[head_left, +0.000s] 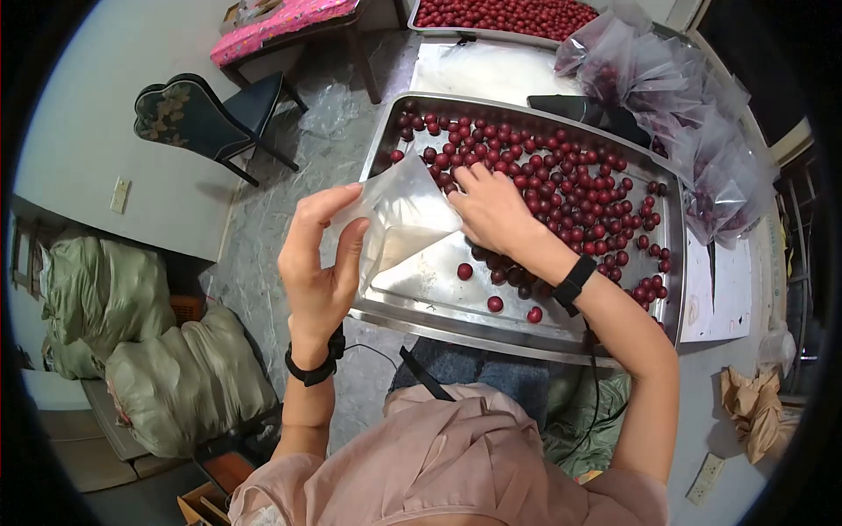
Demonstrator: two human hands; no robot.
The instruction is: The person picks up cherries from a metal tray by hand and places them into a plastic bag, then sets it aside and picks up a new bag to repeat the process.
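Observation:
My left hand (320, 254) grips the edge of a clear plastic bag (408, 202), its thumb and fingers curved round the film. The bag's mouth gapes toward the fruit, low over the left part of a metal tray (412, 314). Small round dark-red fruits (570, 188), plum-like, spread across the tray. Among them, right beside the bag's mouth, my right hand (500, 210) rests palm down with its fingers somewhat apart, touching fruits. What lies under its palm is hidden. A loose fruit (495, 304) sits near the tray's front side.
Another tray of red fruits (509, 16) stands behind. Filled clear bags (649, 79) line the right side, near a dark object (583, 112). At left are a chair (210, 118), a pink-covered table (281, 24) and green sacks (189, 381). A thin cable (596, 403) hangs by my right arm.

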